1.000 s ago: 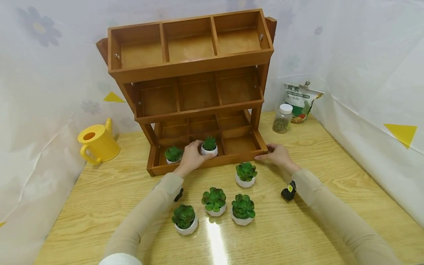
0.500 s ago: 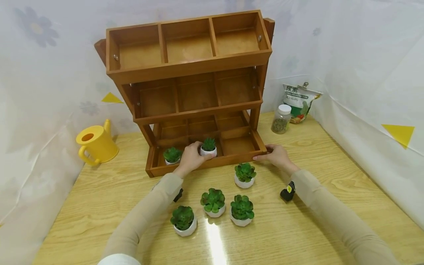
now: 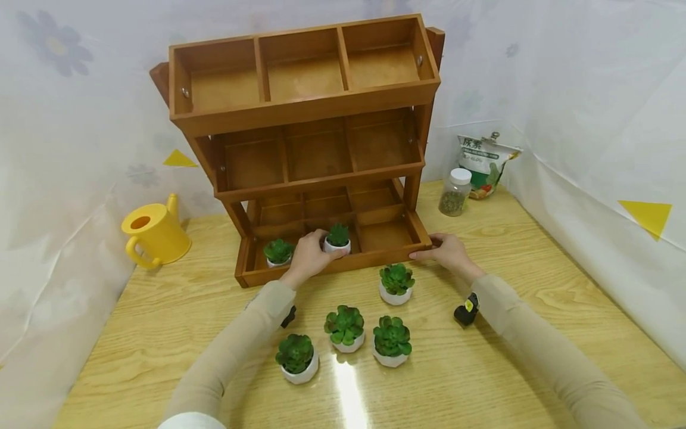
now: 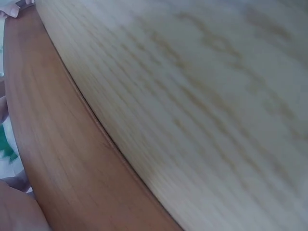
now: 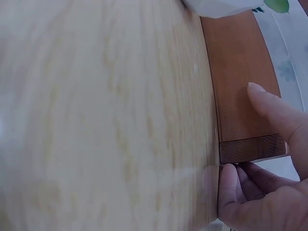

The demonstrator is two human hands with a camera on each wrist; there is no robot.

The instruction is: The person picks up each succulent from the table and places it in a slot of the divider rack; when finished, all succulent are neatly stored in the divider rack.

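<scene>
My left hand (image 3: pixel 311 257) pinches the white pot of a small spiky succulent (image 3: pixel 338 235) at the front middle compartment of the wooden tiered shelf's (image 3: pixel 305 111) bottom tier. Whether the pot touches the compartment floor is hidden. The right hand (image 3: pixel 446 252) grips the front right corner of that tier; in the right wrist view, its thumb lies on the front board (image 5: pixel 240 77) and its other fingers curl at the end. To the left, another potted succulent (image 3: pixel 278 252) sits in the front left compartment. Only a sliver of my left hand (image 4: pixel 19 211) shows in the left wrist view.
Several potted succulents stand on the table in front of the shelf, the closest to it being one (image 3: pixel 396 283) near the right hand. A yellow watering can (image 3: pixel 163 232) is at left. A lidded jar (image 3: pixel 454 193) and a printed bag (image 3: pixel 485 164) stand at back right.
</scene>
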